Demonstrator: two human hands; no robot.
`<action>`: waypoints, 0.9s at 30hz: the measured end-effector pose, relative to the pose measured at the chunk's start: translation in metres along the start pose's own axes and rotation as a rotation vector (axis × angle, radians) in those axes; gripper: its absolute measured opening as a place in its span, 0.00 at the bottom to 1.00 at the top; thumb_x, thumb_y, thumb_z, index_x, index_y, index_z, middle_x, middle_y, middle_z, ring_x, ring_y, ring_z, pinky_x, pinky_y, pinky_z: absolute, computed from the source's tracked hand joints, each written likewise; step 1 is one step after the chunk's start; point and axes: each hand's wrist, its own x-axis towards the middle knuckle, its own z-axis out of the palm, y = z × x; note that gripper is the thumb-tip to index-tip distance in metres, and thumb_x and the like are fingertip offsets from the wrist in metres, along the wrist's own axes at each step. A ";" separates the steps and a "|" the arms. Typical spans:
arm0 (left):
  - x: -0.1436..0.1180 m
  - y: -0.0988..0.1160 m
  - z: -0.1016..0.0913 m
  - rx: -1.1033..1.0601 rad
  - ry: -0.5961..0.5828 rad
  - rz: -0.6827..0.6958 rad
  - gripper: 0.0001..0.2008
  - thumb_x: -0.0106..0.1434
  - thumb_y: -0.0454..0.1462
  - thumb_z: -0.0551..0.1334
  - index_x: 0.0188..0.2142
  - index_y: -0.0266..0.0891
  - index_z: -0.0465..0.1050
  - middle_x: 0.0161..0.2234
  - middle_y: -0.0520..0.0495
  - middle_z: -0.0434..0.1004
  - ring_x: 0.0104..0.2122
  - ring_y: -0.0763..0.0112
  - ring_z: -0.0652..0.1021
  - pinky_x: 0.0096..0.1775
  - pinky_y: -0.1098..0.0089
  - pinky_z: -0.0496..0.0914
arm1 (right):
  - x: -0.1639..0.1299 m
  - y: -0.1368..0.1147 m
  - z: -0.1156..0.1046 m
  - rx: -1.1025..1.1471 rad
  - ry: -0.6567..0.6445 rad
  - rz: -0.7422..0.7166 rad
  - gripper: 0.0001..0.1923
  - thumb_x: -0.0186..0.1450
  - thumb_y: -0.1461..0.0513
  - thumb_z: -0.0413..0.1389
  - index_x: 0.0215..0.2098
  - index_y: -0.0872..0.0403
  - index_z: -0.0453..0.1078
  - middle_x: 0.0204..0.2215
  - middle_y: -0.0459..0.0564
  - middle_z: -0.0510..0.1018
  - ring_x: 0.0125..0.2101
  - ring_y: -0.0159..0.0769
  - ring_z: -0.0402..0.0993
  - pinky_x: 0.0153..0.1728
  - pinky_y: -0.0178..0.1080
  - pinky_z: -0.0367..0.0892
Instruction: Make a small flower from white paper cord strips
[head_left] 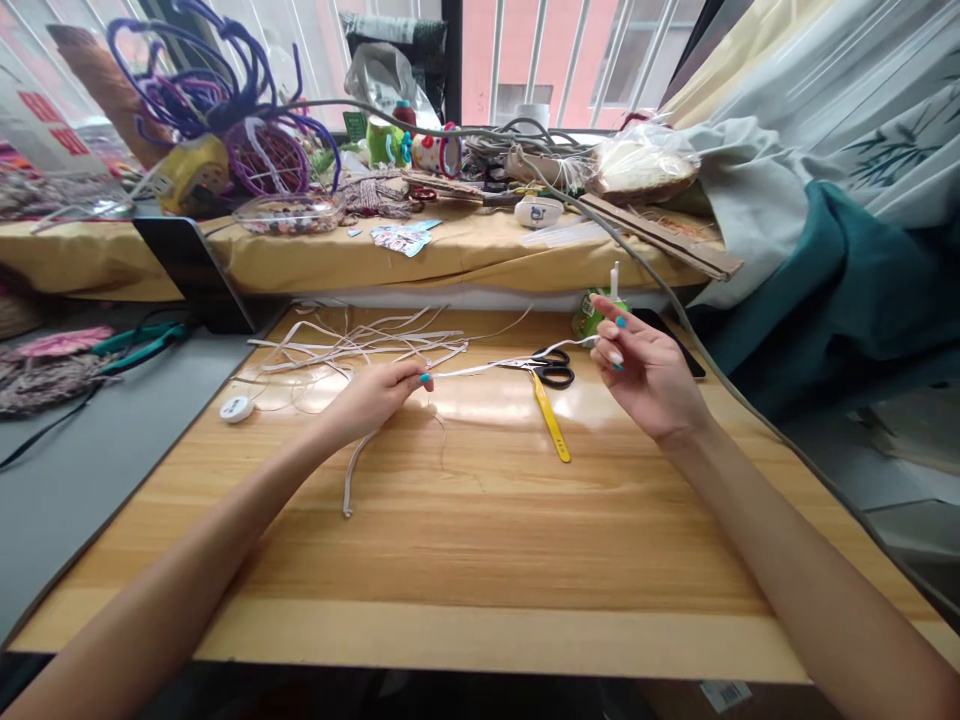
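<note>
A thin white cord [480, 370] stretches across the board between my two hands. My left hand [386, 398] pinches it at its left side, and a loose length hangs from that hand onto the wood. At the cord's other end my right hand [645, 365] is raised, thumb and finger closed on it, the other fingers curled. Beneath the stretch lie black-handled scissors [556, 368] and yellow tweezers [551, 415]. Behind my left hand spreads a tangle of white cords [360, 340]. A small round white spool [237, 408] sits to the left.
The wooden board [480, 560] fills the middle. A green container [589, 315] and a dark phone [667, 340] are behind my right hand. A tablet [195, 275] leans at the back left. A grey cable [720, 370] runs along the right. Clutter covers the yellow-clothed ledge [480, 262].
</note>
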 end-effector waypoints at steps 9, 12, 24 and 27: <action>0.004 -0.006 -0.004 0.056 0.075 0.022 0.13 0.57 0.41 0.49 0.26 0.37 0.68 0.15 0.56 0.57 0.18 0.77 0.61 0.23 0.76 0.54 | 0.006 0.009 -0.008 -0.149 0.143 -0.163 0.06 0.59 0.67 0.48 0.34 0.54 0.64 0.24 0.45 0.73 0.18 0.23 0.66 0.17 0.29 0.60; 0.004 -0.006 -0.003 -0.025 0.050 0.074 0.12 0.58 0.40 0.49 0.27 0.37 0.67 0.15 0.56 0.58 0.18 0.78 0.61 0.23 0.76 0.55 | 0.005 0.010 -0.007 -0.162 0.196 -0.240 0.02 0.60 0.65 0.48 0.32 0.53 0.61 0.21 0.43 0.72 0.15 0.24 0.63 0.14 0.29 0.56; 0.004 -0.009 -0.006 -0.100 -0.012 0.080 0.10 0.57 0.40 0.53 0.27 0.36 0.66 0.19 0.53 0.66 0.21 0.77 0.67 0.26 0.75 0.61 | 0.000 -0.002 -0.006 -0.059 0.172 -0.083 0.06 0.61 0.61 0.49 0.26 0.51 0.62 0.10 0.36 0.51 0.10 0.23 0.44 0.11 0.28 0.48; 0.005 -0.011 -0.008 0.034 0.018 0.053 0.12 0.57 0.41 0.53 0.23 0.36 0.66 0.18 0.53 0.66 0.20 0.77 0.66 0.25 0.76 0.58 | 0.001 -0.002 -0.005 -0.076 0.191 -0.128 0.04 0.60 0.60 0.50 0.28 0.50 0.64 0.12 0.37 0.54 0.11 0.22 0.49 0.13 0.28 0.52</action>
